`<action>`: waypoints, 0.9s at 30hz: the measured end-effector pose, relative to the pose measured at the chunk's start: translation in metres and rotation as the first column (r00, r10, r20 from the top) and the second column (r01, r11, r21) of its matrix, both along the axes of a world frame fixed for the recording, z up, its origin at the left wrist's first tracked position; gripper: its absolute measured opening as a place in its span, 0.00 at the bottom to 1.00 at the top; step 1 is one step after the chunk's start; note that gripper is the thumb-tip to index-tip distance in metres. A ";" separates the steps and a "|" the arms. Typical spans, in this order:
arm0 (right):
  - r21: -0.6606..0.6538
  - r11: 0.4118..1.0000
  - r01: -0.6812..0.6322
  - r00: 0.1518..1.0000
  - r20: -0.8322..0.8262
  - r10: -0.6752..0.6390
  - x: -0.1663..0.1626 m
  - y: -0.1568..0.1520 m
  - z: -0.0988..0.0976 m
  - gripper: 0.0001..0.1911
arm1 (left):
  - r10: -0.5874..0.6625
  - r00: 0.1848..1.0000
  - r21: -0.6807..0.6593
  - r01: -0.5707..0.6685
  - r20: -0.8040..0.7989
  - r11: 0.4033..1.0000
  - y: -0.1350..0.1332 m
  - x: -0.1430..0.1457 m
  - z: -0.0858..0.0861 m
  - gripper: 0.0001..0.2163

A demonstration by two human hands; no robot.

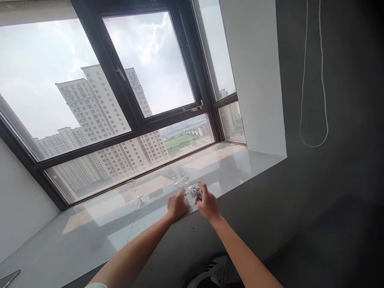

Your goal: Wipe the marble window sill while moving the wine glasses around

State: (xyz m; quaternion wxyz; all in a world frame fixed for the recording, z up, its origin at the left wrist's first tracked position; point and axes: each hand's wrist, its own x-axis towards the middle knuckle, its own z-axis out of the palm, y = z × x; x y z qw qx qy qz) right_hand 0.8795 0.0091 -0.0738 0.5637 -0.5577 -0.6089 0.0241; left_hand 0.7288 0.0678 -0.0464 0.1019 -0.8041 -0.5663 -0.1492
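My left hand (177,205) is closed round a clear glass (186,196), most of which the fingers hide. Bunched in my right hand (208,203) is a grey cloth (196,193), close against the glass. Both hands are over the front edge of the windowsill. Just beyond them stand several stemmed glasses, among them one wine glass (172,176) and another wine glass (184,176) grouped together. Further left, a single wine glass (134,189) stands upright on the sill.
The glossy windowsill (99,224) runs beneath a dark-framed window (138,128). A dark flat object (10,279) lies at the lower left corner. On the right wall hangs a looped cord (322,80). A shoe (217,272) shows below the sill.
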 end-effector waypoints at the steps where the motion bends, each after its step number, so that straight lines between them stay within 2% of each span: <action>1: -0.025 1.000 -0.012 1.000 0.013 0.012 0.001 0.000 0.000 0.32 | 0.001 1.000 -0.002 -0.001 -0.004 1.000 0.001 0.000 0.000 0.10; 6: -0.149 0.987 -0.062 0.994 0.083 0.075 0.010 0.001 0.003 0.36 | -0.008 0.999 -0.008 0.008 -0.041 1.000 0.003 -0.002 -0.002 0.10; 13: -0.224 0.966 -0.131 0.984 0.088 0.154 0.015 -0.003 0.009 0.44 | -0.037 0.993 0.017 0.039 -0.108 0.999 0.002 -0.003 -0.001 0.11; 17: -0.263 0.931 -0.254 0.964 0.007 0.265 0.018 -0.007 0.014 0.44 | -0.077 0.987 0.017 0.081 -0.137 0.997 0.000 -0.005 0.000 0.11; 22: -0.279 0.839 -0.466 0.883 -0.197 0.425 0.021 -0.008 0.018 0.46 | -0.156 0.976 -0.005 0.158 -0.151 0.988 -0.001 -0.006 0.002 0.10; 24: -0.260 0.831 -0.493 0.865 -0.247 0.436 0.020 -0.007 0.017 0.47 | -0.158 0.977 0.000 0.160 -0.144 0.987 -0.002 -0.005 0.003 0.10; 27: -0.203 0.856 -0.475 0.858 -0.320 0.401 0.015 -0.006 0.016 0.46 | -0.124 0.986 0.009 0.125 -0.115 0.992 -0.002 -0.004 0.003 0.10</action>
